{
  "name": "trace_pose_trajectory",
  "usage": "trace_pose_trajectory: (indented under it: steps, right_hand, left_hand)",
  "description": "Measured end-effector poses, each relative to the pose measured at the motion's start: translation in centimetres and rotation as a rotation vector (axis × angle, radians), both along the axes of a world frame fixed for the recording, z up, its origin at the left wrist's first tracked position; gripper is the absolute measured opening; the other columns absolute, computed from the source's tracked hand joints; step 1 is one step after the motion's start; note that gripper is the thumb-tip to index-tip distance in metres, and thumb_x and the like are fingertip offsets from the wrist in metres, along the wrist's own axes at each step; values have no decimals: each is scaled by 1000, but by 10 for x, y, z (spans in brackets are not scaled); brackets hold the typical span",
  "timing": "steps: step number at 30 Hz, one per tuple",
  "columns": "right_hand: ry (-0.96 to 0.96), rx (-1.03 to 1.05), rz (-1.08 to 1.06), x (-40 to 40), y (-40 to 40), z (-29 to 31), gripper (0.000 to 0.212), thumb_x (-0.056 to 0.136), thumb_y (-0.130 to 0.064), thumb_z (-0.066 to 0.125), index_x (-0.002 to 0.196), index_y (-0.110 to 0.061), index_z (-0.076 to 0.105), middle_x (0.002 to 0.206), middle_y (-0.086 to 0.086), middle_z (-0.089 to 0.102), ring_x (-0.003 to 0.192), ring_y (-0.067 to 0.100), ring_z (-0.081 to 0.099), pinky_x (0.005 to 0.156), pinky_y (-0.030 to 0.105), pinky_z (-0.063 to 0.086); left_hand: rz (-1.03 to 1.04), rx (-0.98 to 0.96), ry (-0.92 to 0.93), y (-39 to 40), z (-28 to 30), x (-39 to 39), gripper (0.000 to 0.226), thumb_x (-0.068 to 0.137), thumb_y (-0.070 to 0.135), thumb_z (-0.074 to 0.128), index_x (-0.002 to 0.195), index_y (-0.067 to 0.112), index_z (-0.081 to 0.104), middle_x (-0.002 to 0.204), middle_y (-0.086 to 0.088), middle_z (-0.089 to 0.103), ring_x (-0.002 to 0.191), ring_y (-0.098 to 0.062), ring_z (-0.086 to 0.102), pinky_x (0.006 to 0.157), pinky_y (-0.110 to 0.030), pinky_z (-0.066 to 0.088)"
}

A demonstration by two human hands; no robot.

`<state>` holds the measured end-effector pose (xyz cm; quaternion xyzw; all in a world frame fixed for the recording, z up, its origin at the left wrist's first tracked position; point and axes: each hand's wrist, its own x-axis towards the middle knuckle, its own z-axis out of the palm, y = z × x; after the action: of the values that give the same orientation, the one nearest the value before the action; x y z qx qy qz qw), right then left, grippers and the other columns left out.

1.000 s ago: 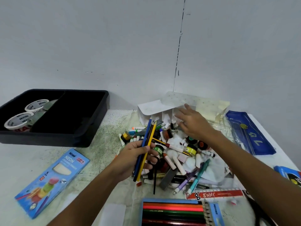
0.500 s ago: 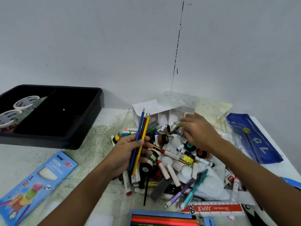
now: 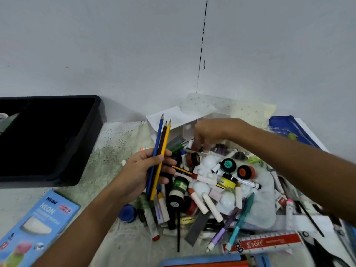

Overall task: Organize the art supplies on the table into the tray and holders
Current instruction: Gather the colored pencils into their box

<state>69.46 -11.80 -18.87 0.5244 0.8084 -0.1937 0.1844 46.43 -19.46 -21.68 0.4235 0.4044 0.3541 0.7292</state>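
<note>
From the head view I see a pale, speckled tabletop [image 3: 119, 139] pushed against a plain grey wall [image 3: 115, 45] with a thin dark vertical seam running down it at about 12 o'clock.

My left hand [image 3: 143, 171] sits near the middle of the frame, fingers curled round three coloured pencils [image 3: 161, 149], blue, brown and yellow, tips pointing up toward 12 o'clock. My right hand [image 3: 209, 132] reaches in from 4 o'clock to the back of the heap, knuckles up, fingertips bent down among the supplies; it is blurred, and I cannot tell whether it has hold of anything.

The pile of art supplies [image 3: 212, 185] spreads from centre to 4 o'clock: paint pots with teal, orange and yellow lids, white chalk sticks, markers, a teal pen [image 3: 241, 218], all touching and overlapping. A white divided holder [image 3: 185, 128] stands behind the heap against the wall, partly hidden by my right hand.

The black tray [image 3: 81, 170] lies at 9 o'clock, its near rim and right wall well apart from the pile, with bare tabletop between them. A blue Ninso neon box [image 3: 38, 220] lies at 7 o'clock, just beside the tray's near corner. A red g'soft ruler [image 3: 264, 243] lies at 5 o'clock, a case of coloured pencils [image 3: 202, 263] at the 6 o'clock edge, and a blue pouch [image 3: 289, 132] at 2 o'clock by the table's right edge.
</note>
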Motion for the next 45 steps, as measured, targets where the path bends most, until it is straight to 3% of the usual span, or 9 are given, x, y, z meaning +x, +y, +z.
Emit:
trace_pose_trajectory:
  steps: [8, 13, 20, 27, 31, 35, 37, 41, 45]
  right_hand:
    - [-105, -23, 53, -10, 9, -4, 25, 76, -15, 79, 101, -17, 74, 88, -10, 64, 81, 10, 55, 59, 21, 37]
    - [-54, 11, 76, -11, 10, -8, 12, 77, -16, 78, 87, -21, 74, 75, -17, 59, 73, 5, 55, 65, 23, 43]
    - [178, 27, 20, -3, 8, 7, 21, 80, -13, 75, 72, -30, 66, 72, -14, 65, 67, 1, 58, 55, 14, 36]
    - [427, 40, -45, 6, -4, 14, 7, 79, -11, 76, 86, -12, 74, 80, 0, 73, 62, -3, 60, 58, 11, 43]
    - [595, 19, -58, 3, -21, 18, 9, 79, -10, 77, 88, -10, 75, 76, -5, 73, 65, 1, 64, 62, 13, 46]
    - [756, 29, -68, -6, -37, 24, 7, 80, -8, 76, 86, -11, 76, 71, -8, 70, 61, 0, 61, 60, 13, 44]
    - [794, 45, -72, -12, -44, 25, 9, 80, -5, 74, 83, -14, 75, 66, -13, 67, 57, -2, 58, 57, 10, 41]
    - [801, 124, -86, -21, -52, 21, 8, 79, -6, 75, 80, -14, 75, 65, -10, 67, 54, -2, 56, 54, 9, 38]
    - [826, 326, -133, -22, -58, 13, 8, 75, -15, 80, 78, -14, 72, 72, -10, 66, 60, -1, 54, 56, 12, 40]
  left_hand:
    - [-9, -5, -11, 4, -8, -3, 22, 96, 3, 45, 108, -3, 61, 88, -18, 70, 71, -23, 68, 52, -29, 55]
    - [-22, -20, -30, 6, -8, -3, 22, 97, 5, 44, 110, -3, 60, 91, -19, 69, 73, -24, 67, 54, -30, 56]
    - [-2, -26, -14, 9, -3, 4, 21, 99, 4, 41, 105, -1, 61, 85, -17, 68, 61, -20, 61, 47, -25, 48]
    - [39, -73, -24, 12, -1, 18, 19, 100, 6, 39, 102, 0, 57, 73, -14, 63, 45, -14, 44, 40, -21, 32]
    - [91, -79, 8, 11, -2, 22, 9, 97, 9, 50, 98, 1, 54, 69, -12, 62, 41, -11, 40, 37, -19, 29]
    - [60, -38, 41, 7, 0, 27, 24, 89, 23, 63, 94, 1, 57, 71, -12, 64, 37, -10, 37, 36, -18, 26]
    - [36, -15, 58, 4, 3, 29, 31, 81, 29, 67, 91, 1, 60, 74, -12, 65, 37, -9, 38, 36, -19, 26]
    - [86, 52, 98, 0, 4, 28, 17, 88, 16, 66, 79, 2, 64, 74, -15, 66, 37, -11, 38, 37, -19, 27]
    - [207, 91, 138, -3, 6, 24, 15, 91, 12, 63, 84, -2, 63, 74, -17, 67, 38, -11, 39, 36, -18, 28]
